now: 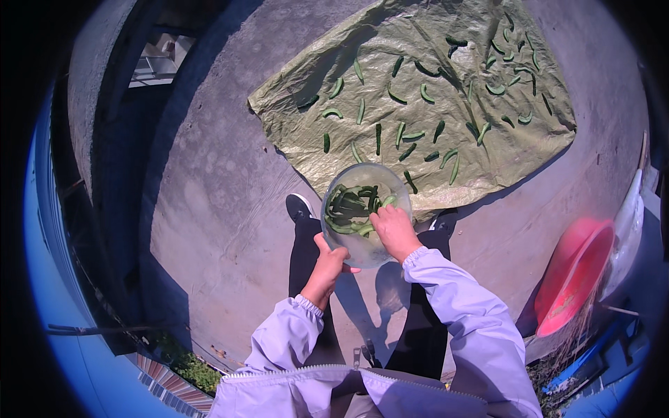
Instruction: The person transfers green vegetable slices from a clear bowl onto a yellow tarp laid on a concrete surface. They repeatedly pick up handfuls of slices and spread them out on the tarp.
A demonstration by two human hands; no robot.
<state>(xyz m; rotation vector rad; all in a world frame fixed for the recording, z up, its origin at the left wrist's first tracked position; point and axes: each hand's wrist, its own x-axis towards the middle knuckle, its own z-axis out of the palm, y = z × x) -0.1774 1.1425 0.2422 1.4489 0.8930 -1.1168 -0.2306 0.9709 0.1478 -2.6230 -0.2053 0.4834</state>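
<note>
My left hand (330,265) grips the near left rim of a round clear bowl (366,256), fingers partly beneath it. Inside the bowl lie many dark and light green vegetable strips (345,206), which look like sliced cucumber. My right hand (394,230) reaches over the bowl's right side, its fingertips down among the strips at a light green piece; the fingers partly hide what they touch. Beyond the bowl a crumpled yellow-green plastic sheet (292,125) covers the ground, with many similar strips spread singly over it, such as a dark piece (410,182) just right of the bowl.
My shoes stand at the sheet's near edge on the concrete ground (219,172). A red plastic tub (575,277) leans on its side at the right, beside a whitish plastic bag (624,235). A wall (86,104) rises at the left. Green plants (196,371) grow at lower left.
</note>
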